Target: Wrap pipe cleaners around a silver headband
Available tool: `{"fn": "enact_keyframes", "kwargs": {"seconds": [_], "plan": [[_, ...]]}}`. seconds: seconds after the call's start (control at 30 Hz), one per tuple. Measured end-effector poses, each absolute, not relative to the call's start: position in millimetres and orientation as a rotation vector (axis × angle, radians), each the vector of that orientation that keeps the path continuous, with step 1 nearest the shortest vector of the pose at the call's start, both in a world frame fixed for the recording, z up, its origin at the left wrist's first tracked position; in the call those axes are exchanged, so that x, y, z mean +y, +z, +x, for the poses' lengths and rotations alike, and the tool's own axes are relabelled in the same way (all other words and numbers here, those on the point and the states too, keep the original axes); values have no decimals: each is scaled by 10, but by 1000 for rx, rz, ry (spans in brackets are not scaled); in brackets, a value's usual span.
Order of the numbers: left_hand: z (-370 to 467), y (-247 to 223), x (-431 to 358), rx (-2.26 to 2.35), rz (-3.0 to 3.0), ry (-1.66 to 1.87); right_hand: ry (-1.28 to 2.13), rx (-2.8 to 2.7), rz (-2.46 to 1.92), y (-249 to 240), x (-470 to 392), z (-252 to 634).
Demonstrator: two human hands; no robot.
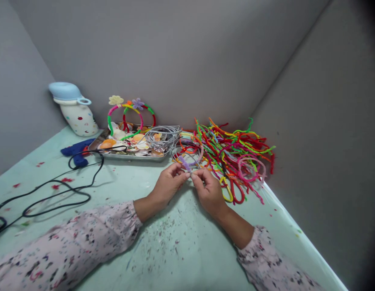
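Note:
Between both hands is a lilac pipe cleaner (184,163), beside a thin grey wire ring (177,158). My left hand (171,181) pinches the lower end of the pipe cleaner between thumb and forefinger. My right hand (207,188) is closed in a pinch right against the left fingertips, at the grey wire. Whether the pipe cleaner is wound around the wire there, I cannot tell; the fingers hide it. Just right of my right hand lie scissors with red and yellow handles (237,192), partly under a heap of coloured pipe cleaners (232,141).
Behind my hands a metal tray (139,158) holds seashells (138,138), a coil of grey wire (163,136) and colourful flower-topped rings (126,106). At left are a bottle (78,115), a blue hot glue gun (80,151) and its black cable (58,190). Grey walls enclose the table.

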State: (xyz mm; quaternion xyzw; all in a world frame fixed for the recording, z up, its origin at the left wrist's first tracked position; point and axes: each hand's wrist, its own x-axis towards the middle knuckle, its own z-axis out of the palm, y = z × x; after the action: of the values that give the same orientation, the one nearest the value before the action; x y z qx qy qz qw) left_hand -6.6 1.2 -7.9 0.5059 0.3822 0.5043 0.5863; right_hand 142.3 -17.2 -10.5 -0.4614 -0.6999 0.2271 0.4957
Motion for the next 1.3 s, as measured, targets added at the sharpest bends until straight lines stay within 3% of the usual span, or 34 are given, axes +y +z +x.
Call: {"fn": "enact_keyframes", "kwargs": {"seconds": [1.3], "plan": [[-73,-79,-10,1001,1207,1174,431,-1846,-1153,-89,-189,1391]]}}
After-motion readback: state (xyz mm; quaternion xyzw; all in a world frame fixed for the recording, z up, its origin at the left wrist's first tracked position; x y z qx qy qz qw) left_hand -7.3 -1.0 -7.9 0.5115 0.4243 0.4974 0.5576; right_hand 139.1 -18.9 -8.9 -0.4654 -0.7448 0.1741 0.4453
